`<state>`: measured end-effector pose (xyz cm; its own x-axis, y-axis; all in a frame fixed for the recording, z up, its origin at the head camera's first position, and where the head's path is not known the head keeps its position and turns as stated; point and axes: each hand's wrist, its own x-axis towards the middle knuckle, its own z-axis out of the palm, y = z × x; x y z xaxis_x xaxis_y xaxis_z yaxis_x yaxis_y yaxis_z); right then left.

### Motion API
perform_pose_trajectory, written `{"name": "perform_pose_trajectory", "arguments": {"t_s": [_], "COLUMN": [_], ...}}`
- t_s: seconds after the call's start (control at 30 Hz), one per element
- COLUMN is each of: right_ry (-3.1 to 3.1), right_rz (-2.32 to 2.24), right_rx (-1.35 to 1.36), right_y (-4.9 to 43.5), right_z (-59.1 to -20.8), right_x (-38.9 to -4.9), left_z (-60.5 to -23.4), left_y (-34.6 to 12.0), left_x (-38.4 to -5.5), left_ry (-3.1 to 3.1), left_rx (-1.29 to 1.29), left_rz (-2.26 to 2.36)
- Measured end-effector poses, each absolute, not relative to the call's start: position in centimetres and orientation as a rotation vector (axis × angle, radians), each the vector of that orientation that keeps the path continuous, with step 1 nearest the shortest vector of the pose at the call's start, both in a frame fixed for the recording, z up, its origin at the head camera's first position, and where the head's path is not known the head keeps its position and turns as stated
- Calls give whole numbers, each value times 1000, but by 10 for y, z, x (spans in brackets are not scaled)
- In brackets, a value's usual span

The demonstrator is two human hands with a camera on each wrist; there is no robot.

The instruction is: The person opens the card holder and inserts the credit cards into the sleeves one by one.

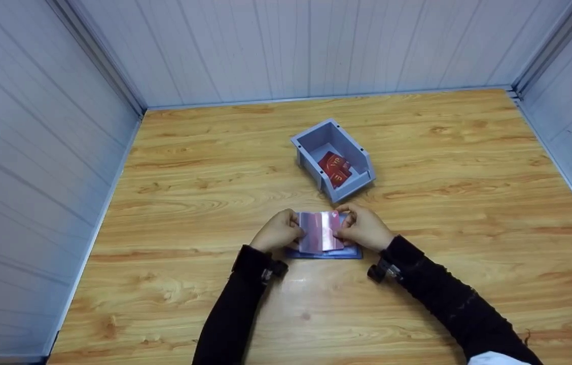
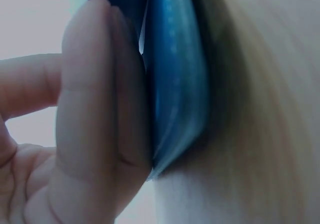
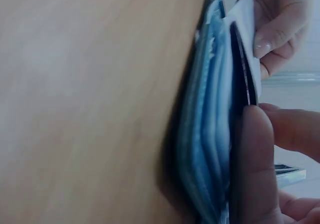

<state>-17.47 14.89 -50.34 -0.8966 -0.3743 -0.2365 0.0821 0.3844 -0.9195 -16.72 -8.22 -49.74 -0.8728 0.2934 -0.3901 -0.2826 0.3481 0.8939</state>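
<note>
A blue card holder [image 1: 324, 255] with several layered pages lies on the table below both hands; its layers [image 3: 202, 139] show edge-on in the right wrist view. My left hand [image 1: 279, 231] pinches the left edge of a clear, shiny plastic sleeve [image 1: 311, 234] raised over the holder. My right hand [image 1: 365, 229] pinches a red card [image 1: 335, 221] at the sleeve's right side. How far the card lies inside the sleeve I cannot tell, because of glare. In the left wrist view, the fingers [image 2: 85, 109] are against the blue holder [image 2: 180, 84].
Behind the hands stands a grey open-front bin [image 1: 314, 167] with several red VIP cards [image 1: 335, 163] inside. It sits close to my right fingers. The wooden table [image 1: 189, 167] is bounded by pale panels at the back and sides.
</note>
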Motion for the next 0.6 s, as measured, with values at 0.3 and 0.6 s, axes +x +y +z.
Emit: {"name": "perform_pose_trajectory", "arguments": {"t_s": [0.3,0.6], "right_ry": [2295,2153], "right_rz": [-1439,-1541], "right_rx": [-237,-187], "right_y": [143,142], "right_z": [-500,-500], "right_x": [-174,-173], "left_z": [-499,-499], "left_y": [-82,-81], "left_x": [-168,-166], "left_ry": [2127,2129], "left_rx": [20,45], "left_rz": [1552,1584]}}
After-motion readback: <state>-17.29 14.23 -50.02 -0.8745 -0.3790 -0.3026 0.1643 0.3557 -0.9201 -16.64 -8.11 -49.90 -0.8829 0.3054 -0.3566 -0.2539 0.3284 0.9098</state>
